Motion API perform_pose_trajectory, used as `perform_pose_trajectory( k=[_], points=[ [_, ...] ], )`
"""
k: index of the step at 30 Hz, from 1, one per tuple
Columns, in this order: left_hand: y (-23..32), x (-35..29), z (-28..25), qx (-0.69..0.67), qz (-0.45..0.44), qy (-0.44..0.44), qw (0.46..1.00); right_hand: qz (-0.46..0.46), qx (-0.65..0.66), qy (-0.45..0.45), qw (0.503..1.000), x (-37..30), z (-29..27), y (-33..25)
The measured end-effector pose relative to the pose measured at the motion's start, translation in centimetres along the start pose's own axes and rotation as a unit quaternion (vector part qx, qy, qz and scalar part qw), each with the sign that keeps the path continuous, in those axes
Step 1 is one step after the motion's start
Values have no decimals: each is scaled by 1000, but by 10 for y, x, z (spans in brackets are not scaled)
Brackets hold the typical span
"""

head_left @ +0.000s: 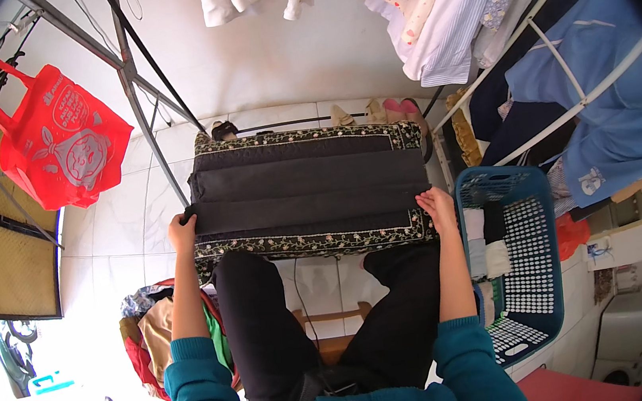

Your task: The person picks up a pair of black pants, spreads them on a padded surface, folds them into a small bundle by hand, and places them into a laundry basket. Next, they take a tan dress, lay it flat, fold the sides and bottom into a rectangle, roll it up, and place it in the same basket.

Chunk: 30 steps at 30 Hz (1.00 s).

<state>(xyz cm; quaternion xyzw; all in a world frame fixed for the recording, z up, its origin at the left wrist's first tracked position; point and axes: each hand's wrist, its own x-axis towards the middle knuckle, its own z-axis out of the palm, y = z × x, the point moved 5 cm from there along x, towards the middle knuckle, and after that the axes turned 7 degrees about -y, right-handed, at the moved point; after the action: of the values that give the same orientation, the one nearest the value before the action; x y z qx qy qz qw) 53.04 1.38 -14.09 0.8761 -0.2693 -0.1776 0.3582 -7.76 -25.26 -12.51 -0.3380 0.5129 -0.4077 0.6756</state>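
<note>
The left grip [182,232] was clenched on the left edge of a long dark grey cloth [310,208], with the thumb on top. The right grip [439,208] touched the opposite edge with bent fingers; whether the fabric was pinched between them, I could not tell. The cloth lay flat, in folds running from left to right, upon a low rectangular bench [326,239] covered with black flowered fabric. Near its right side stood a teal plastic basket [531,243] with perforated walls, holding small folded clothes [496,257]. At the left, a pile of multicoloured crumpled fabrics [158,325] rested on the white tiled floor [116,262].
</note>
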Motion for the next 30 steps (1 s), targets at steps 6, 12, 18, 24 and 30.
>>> perform_pose_trajectory(
  k=[6,12,18,24,30],
  points=[
    [47,-21,19,158,51,68,984,-197,-583,175,769,4,-22,-17],
    [46,-33,17,184,49,110,975,-195,-652,231,695,-2,16,-21],
    [102,-76,44,205,284,79,933,-383,-581,60,716,-93,175,-23],
    [72,-66,70,275,158,-9,948,-429,-629,-248,598,-119,284,101],
    [67,-66,68,286,150,18,946,-404,-707,-205,544,-88,208,62]
  ],
)
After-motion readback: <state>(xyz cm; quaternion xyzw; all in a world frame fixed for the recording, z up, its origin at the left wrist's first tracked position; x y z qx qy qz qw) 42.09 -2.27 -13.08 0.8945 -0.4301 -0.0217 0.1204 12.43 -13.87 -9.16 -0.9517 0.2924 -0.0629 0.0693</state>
